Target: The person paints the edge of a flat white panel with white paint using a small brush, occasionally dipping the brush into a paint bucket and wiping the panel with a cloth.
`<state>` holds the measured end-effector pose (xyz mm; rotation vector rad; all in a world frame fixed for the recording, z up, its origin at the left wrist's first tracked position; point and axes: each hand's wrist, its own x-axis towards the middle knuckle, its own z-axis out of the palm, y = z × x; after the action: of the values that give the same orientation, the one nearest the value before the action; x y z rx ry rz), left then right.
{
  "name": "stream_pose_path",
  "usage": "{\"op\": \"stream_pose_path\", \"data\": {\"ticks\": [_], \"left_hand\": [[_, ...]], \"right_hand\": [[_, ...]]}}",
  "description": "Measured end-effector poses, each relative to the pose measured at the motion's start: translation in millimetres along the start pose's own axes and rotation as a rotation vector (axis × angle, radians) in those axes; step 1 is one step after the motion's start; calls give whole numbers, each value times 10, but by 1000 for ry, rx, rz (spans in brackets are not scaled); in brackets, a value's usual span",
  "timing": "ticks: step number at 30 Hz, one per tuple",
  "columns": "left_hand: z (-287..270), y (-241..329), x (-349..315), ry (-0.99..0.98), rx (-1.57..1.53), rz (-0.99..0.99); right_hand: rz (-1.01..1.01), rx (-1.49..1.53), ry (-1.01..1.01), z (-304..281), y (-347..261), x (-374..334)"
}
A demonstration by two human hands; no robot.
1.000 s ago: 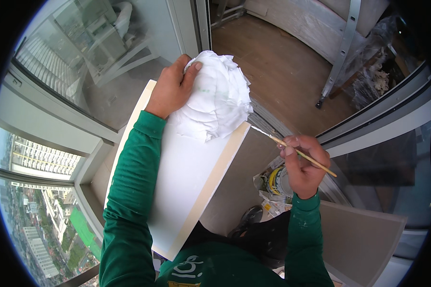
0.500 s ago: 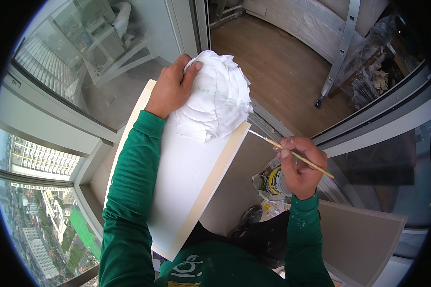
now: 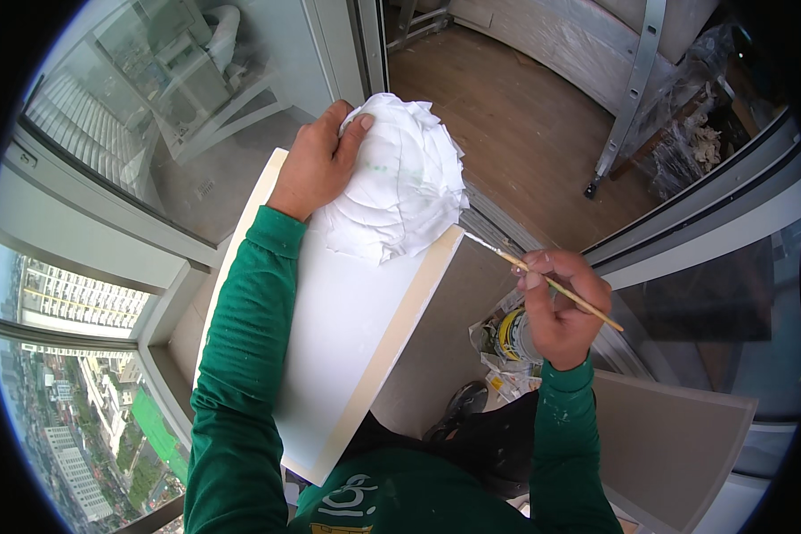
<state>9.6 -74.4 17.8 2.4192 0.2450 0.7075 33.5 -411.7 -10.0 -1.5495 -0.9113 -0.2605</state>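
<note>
A white board (image 3: pixel 329 320) with beige strips along its long sides slants away from my body. On its far end lies a round white rag (image 3: pixel 396 178) of layered, stitched cloth. My left hand (image 3: pixel 316 165) is closed on the rag's left edge, thumb on top, its other fingers partly hidden. Between the thumb and fingers of my right hand (image 3: pixel 565 307) is a thin wooden-handled paintbrush (image 3: pixel 561 289). White paint coats its tip, which meets the board's far right corner.
A paint can (image 3: pixel 512 336) stands on paper on the floor, below my right hand. A grey panel (image 3: pixel 667 436) leans at the lower right. Beyond the door track are a ladder (image 3: pixel 627 107) and plastic-wrapped things. Windows (image 3: pixel 71 383) run along the left.
My right hand has shifted slightly right and down with the brush. The board's far corner has moved slightly left. My left hand keeps its hold on the rag.
</note>
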Motion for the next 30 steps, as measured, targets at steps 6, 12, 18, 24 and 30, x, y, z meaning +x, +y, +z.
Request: {"op": "stream_pose_path", "data": {"ticks": [6, 12, 18, 24, 30], "left_hand": [[-12, -7, 10, -6, -1, 11], [-37, -24, 3, 26, -9, 15], [-35, -69, -4, 13, -36, 3], [-138, -416, 2, 63, -94, 0], [-256, -376, -31, 50, -113, 1]], "right_hand": [[23, -1, -31, -16, 2, 8], [30, 27, -11, 5, -5, 14], [131, 250, 50, -58, 7, -66], [188, 534, 198, -135, -68, 12], [274, 604, 287, -96, 7, 85]]}}
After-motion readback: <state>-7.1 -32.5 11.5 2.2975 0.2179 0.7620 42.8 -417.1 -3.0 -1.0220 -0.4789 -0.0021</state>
